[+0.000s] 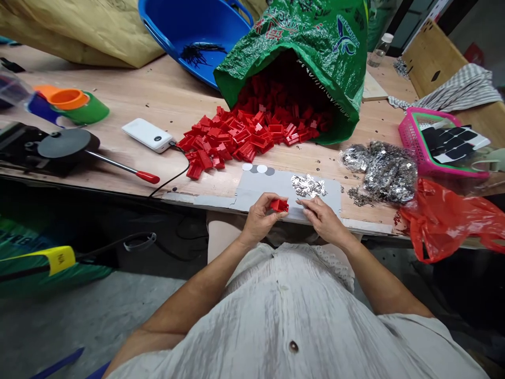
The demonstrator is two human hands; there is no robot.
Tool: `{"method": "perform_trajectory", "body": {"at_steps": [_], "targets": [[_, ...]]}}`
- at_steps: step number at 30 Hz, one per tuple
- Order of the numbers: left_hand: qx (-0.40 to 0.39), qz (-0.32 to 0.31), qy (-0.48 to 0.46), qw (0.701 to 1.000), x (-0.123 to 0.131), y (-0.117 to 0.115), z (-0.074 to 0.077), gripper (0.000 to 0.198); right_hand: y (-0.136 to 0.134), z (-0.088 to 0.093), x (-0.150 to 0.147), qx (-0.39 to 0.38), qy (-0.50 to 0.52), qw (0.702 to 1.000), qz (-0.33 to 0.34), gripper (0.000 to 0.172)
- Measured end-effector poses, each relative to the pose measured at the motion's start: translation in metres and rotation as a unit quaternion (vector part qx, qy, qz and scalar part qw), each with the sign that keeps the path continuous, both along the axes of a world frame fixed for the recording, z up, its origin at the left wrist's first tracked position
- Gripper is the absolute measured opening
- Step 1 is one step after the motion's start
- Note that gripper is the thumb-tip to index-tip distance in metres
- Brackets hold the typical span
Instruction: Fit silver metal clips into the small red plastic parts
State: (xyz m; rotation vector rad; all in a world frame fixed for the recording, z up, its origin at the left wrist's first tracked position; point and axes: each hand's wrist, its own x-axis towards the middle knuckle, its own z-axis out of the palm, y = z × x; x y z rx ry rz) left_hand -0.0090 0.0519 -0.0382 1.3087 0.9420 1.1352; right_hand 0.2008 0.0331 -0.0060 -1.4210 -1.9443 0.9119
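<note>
Between the thumb and fingers of my left hand (260,217) is a small red plastic case (279,205), its open side facing right. My right hand (322,217) is closed in a pinch just right of the case, with a small metal piece (299,202) poking out from the fingertips; its full shape is hidden. Both hands are over the near edge of a grey board (272,184). Behind my right hand, a heap of shiny small metal parts (308,186) lies on that board.
A green sack (307,31) spills many red plastic cases (240,137) onto the table. At left are a white power bank (147,135) and a red-tipped lever (147,176). Bagged metal parts (389,171), a pink basket (410,139) and a red bag (450,218) are at right.
</note>
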Motion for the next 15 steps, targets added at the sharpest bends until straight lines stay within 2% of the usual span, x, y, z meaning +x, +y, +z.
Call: {"method": "perform_trajectory", "body": {"at_steps": [3, 7, 15], "targets": [[0.033, -0.024, 0.099, 0.994, -0.01, 0.012, 0.002, 0.033, -0.001, 0.0, -0.005, 0.006, -0.031, 0.999, 0.019, 0.027], [0.058, -0.066, 0.203, 0.975, -0.016, 0.022, 0.007, 0.035, 0.003, -0.003, -0.012, 0.031, -0.068, 0.997, 0.011, 0.019], [0.086, -0.096, 0.256, 0.958, -0.019, 0.027, 0.009, 0.035, 0.011, -0.011, -0.015, 0.056, -0.105, 0.992, 0.04, 0.021]]}}
